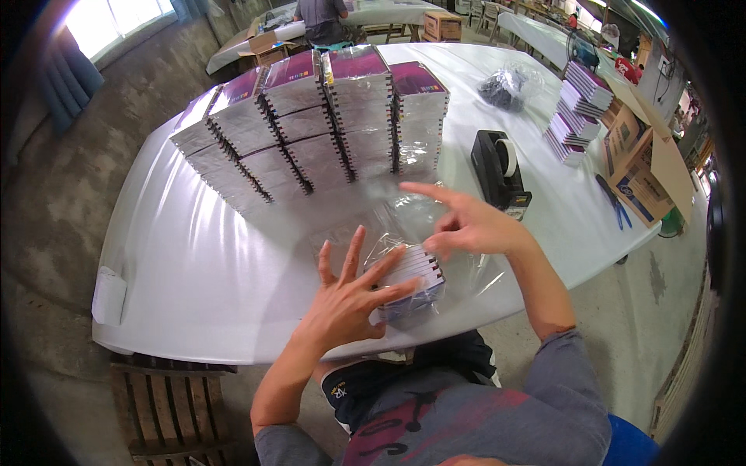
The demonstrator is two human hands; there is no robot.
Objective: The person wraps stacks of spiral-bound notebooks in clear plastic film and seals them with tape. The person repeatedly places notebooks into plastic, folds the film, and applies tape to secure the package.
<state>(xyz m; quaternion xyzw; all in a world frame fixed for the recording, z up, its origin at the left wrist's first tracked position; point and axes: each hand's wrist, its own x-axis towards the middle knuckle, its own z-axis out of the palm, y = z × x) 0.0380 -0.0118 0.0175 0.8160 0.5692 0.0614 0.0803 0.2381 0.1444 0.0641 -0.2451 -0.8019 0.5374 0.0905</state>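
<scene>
Left hand (350,299) fingers splayed, pressing small stack of spiral-bound notebooks (412,276); right hand (466,225) pinches its clear plastic wrap (404,210). Wrapped stacks (311,132) fill upper-centre desk (194,256); this one looks half-wrapped.

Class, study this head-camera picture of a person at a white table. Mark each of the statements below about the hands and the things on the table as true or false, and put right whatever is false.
1. The left hand lies with fingers spread on a small stack of spiral notebooks. True.
2. That stack sits in clear plastic wrap. True.
3. The right hand grips the tape dispenser. False: it is at the wrap by the stack, index finger stretched out; the dispenser stands apart, further back on the table.
4. The wrapped notebook packs stand stacked behind the hands. True.
5. The blue-handled scissors lie under the left hand. False: they lie far right, near the cardboard boxes.
</scene>
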